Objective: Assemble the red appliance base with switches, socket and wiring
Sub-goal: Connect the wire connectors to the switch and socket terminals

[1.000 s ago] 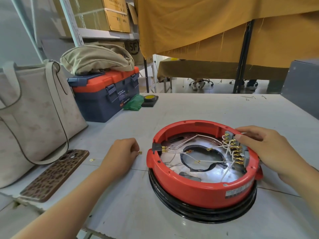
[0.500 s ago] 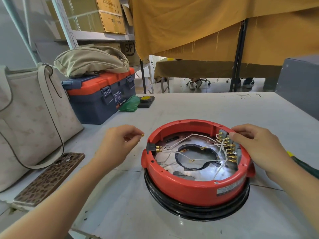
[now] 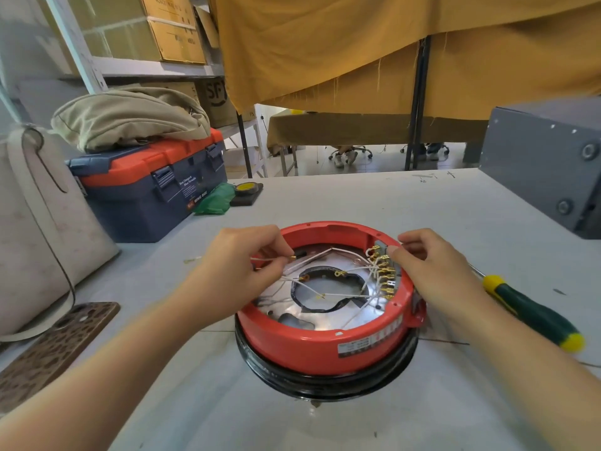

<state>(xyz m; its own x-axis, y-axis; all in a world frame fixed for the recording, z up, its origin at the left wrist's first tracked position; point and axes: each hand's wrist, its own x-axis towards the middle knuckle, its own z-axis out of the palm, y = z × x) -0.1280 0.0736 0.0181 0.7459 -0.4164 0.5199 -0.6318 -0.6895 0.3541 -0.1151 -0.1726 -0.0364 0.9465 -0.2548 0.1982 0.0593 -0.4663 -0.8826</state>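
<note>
Grey and scuffed, the surface (image 3: pixel 374 203) carries the red base (image 3: pixel 312 340) in the middle, sitting on a black ring (image 3: pixel 325 379) with its open side up. Inside the base, white wires (image 3: pixel 328 292) cross a shiny metal plate (image 3: pixel 292 315) with a dark-edged hole in its centre.

The left hand (image 3: pixel 240 268) hangs over the left rim of the base, its fingers (image 3: pixel 276 245) curled and pinching a thin white wire with a brass terminal (image 3: pixel 294 255) at its tip; the terminal points into the base, just beside a small black part on the inner wall. The hand covers the left wall of the base, so what sits there cannot be seen. The right hand (image 3: pixel 432 265) rests at the right rim, fingers bent, the fingertip pressed on the grey switch block (image 3: pixel 387 265) with its row of brass terminals. Whether it truly grips the block cannot be told.

Right of the right hand, well apart, lies a green screwdriver (image 3: pixel 530 310) with yellow ends. Beyond it stands a grey metal box (image 3: pixel 546 164). Left of the left hand are a leopard-print phone (image 3: pixel 55 349), a pale handbag (image 3: pixel 35 229), and farther back a blue and orange toolbox (image 3: pixel 153 190) with a beige cloth bag (image 3: pixel 130 122) on top. Near the toolbox lie a green bag (image 3: pixel 214 200) and a yellow tape roll (image 3: pixel 245 187). Mustard curtain (image 3: pixel 357 43) hangs behind, and cardboard boxes (image 3: pixel 169 27) fill a shelf.
</note>
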